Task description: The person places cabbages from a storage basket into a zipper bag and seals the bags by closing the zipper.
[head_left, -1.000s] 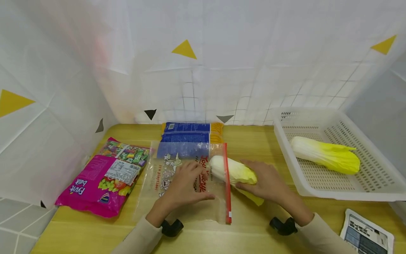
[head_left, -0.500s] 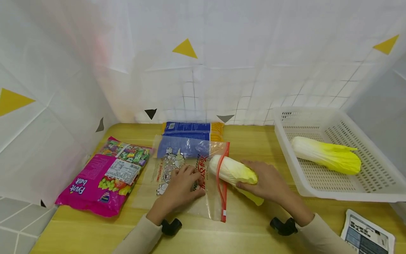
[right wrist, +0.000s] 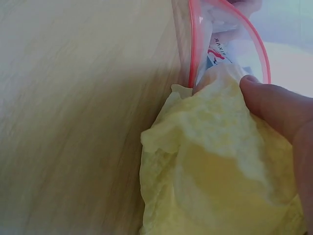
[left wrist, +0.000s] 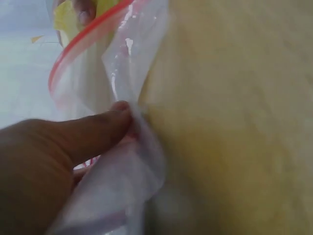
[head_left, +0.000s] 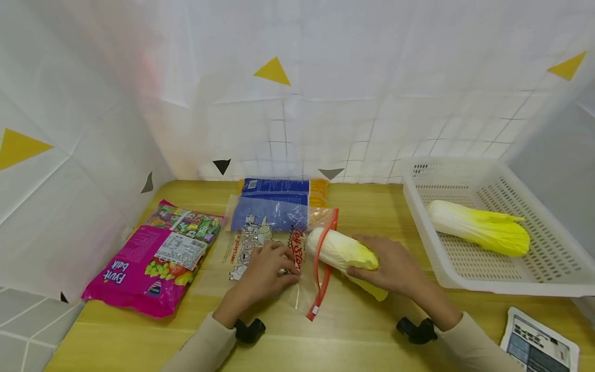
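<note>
My right hand (head_left: 392,266) grips the yellow leafy end of a napa cabbage (head_left: 346,253). Its white base lies inside the mouth of a clear zip bag (head_left: 304,292) with red printing and a red zip edge. In the right wrist view the red zip rim (right wrist: 266,61) gapes around the cabbage (right wrist: 215,147), whose leaves stay outside. At the near side of the bag, my left hand (head_left: 262,271) pinches the plastic. The left wrist view has its thumb (left wrist: 105,129) pressed on the folded film (left wrist: 124,169); the other fingers are mostly hidden.
A white perforated basket (head_left: 420,237) holding another napa cabbage (head_left: 479,227) stands at right. Left lies a pink candy packet (head_left: 153,258). A blue and yellow packet (head_left: 274,188) lies behind, partly under the bag. A grey-white pouch (head_left: 541,341) lies front right.
My left hand has lowered onto the bag, its fingers closing on the plastic. The zip mouth has spread apart around the cabbage, and its near corner has shifted left. My right hand hardly moved.
</note>
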A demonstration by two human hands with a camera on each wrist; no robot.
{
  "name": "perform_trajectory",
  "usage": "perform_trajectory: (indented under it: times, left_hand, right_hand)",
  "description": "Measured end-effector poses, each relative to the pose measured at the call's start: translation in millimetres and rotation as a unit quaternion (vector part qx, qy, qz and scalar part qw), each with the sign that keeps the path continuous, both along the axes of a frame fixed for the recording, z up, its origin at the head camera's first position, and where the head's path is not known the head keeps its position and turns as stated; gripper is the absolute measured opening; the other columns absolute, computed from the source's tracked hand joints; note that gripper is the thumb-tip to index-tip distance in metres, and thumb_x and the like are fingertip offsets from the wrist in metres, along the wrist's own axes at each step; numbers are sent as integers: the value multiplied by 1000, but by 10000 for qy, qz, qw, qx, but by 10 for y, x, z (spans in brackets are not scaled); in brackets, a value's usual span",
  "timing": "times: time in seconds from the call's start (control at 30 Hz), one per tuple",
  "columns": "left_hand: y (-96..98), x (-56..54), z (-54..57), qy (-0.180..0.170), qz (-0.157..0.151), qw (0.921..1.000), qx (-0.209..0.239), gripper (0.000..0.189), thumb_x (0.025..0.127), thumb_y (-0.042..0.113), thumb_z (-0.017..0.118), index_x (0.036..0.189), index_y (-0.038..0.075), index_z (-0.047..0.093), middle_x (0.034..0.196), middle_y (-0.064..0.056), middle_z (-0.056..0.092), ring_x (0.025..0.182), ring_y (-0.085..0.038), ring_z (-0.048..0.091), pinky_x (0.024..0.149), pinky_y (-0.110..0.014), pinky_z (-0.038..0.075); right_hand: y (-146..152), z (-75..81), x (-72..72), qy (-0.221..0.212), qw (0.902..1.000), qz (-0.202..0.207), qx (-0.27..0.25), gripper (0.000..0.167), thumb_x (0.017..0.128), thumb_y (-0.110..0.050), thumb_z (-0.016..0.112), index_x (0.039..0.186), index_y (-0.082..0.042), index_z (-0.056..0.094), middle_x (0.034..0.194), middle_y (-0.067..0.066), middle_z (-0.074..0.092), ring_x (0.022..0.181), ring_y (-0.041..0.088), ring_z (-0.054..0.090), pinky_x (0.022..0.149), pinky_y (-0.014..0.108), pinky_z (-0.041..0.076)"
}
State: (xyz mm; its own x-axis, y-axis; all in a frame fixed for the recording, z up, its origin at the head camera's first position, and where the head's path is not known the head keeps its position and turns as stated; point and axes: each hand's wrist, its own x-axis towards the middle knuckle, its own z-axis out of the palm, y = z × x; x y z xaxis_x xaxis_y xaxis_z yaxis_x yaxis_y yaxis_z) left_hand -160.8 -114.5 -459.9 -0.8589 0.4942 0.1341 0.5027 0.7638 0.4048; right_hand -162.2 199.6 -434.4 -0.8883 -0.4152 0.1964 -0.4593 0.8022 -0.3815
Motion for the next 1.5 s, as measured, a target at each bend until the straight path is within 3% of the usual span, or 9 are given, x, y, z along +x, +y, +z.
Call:
perform_trajectory:
  times: [0.2, 0.33, 0.5, 0.8, 0.9, 1.07, 1.17, 1.33, 1.5]
  left_hand:
    - [-62, -34, 126, -151, -217, 9972, 694, 5, 91, 28, 77, 93, 27, 81, 101, 13, 75, 107, -13, 66, 99, -42, 48]
    - [-138, -61, 235, -318, -178, 9860, 1627, 8, 88, 21, 80, 91, 28, 81, 93, 17, 76, 94, -5, 69, 87, -30, 56]
    - [-188, -37, 366, -638, -40, 9696, 2361, 8, 89, 21, 80, 92, 29, 80, 93, 15, 76, 94, -7, 69, 88, -34, 57]
    - [-202, 29, 581, 37, 17, 9344, 3563, 7, 90, 14, 78, 95, 20, 79, 94, 4, 75, 93, -12, 67, 86, -39, 56]
    - [-203, 32, 610, 142, -104, 9289, 3699, 8, 89, 11, 78, 95, 16, 79, 97, 1, 76, 96, -14, 67, 93, -36, 54]
    - [-173, 30, 571, -299, -173, 9384, 3439, 7, 91, 16, 77, 97, 20, 79, 107, 6, 75, 109, -12, 65, 106, -40, 49]
    - [-135, 32, 525, -461, -205, 9398, 3380, 6, 92, 19, 76, 98, 22, 78, 109, 7, 74, 111, -12, 65, 103, -40, 50]
    - [-97, 30, 472, -454, -247, 9298, 3645, 6, 92, 18, 77, 97, 20, 78, 104, 3, 74, 106, -14, 66, 96, -41, 54]
    - [-96, 25, 467, -290, -272, 9245, 3790, 5, 91, 15, 77, 95, 18, 78, 104, 2, 75, 105, -13, 68, 90, -43, 57]
  right_hand:
    - [16, -4, 12, 153, 9995, 100, -259, 76, 80, -54, 82, 140, -12, 62, 126, 7, 72, 102, 25, 70, 77, 38, 53]
    - [30, 4, 27, 465, 9972, 365, -455, 78, 76, -47, 88, 141, -13, 61, 128, 8, 72, 110, 30, 69, 86, 48, 56]
    - [41, 5, 6, 1031, 9915, 709, -368, 79, 66, -32, 97, 136, -17, 64, 111, 3, 72, 101, 24, 67, 85, 46, 56]
    - [-10, 108, 24, 1159, 9896, 816, 235, 80, 59, -25, 99, 133, -23, 67, 100, -2, 67, 93, 21, 63, 78, 45, 54]
    - [-6, 155, 24, 963, 9929, 686, -98, 77, 63, -24, 97, 134, -20, 66, 105, 1, 70, 95, 23, 66, 80, 46, 55]
    - [-28, 219, 54, 318, 9899, 200, -1365, 67, 76, -30, 90, 138, -25, 63, 127, 0, 71, 108, 21, 68, 84, 42, 55]
    - [-80, 219, 83, 3, 9852, 156, -1707, 63, 80, -37, 87, 138, -30, 63, 125, -4, 72, 98, 14, 66, 75, 33, 52]
    - [-158, 149, 134, 138, 9845, 652, -1622, 65, 77, -31, 90, 136, -28, 64, 116, -7, 72, 92, 7, 61, 73, 27, 51]
    - [-171, 95, 149, 842, 9824, 1368, -958, 76, 68, -25, 95, 137, -27, 64, 105, -7, 65, 94, 8, 58, 78, 31, 52]
